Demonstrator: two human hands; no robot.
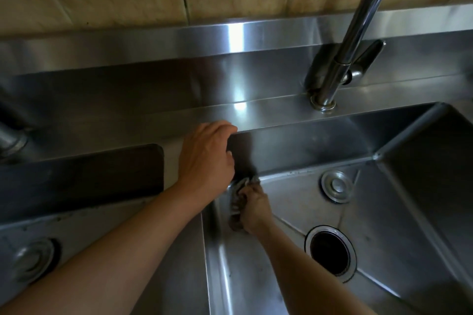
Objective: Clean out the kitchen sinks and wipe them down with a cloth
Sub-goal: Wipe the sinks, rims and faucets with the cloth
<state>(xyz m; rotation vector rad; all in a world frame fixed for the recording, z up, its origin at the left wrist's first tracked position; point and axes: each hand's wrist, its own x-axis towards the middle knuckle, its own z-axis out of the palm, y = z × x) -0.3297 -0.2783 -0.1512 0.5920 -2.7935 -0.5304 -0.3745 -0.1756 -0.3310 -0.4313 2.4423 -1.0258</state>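
Two stainless steel sinks sit side by side. Down in the right sink [384, 212], my right hand [253, 208] grips a crumpled dark cloth [236, 202] and holds it against the back left corner, where the left wall meets the floor. My left hand [207, 156] rests on the top of the divider [174, 186] between the sinks, fingers curled over the back corner of the rim. The left sink [76, 225] lies under my left forearm.
An open drain hole [330, 253] and a round overflow cap [336, 185] lie in the right sink's floor. The left sink has a drain fitting [34, 259]. A chrome tap [340, 66] rises from the back ledge; a second pipe [10, 138] stands at far left. Tiled wall behind.
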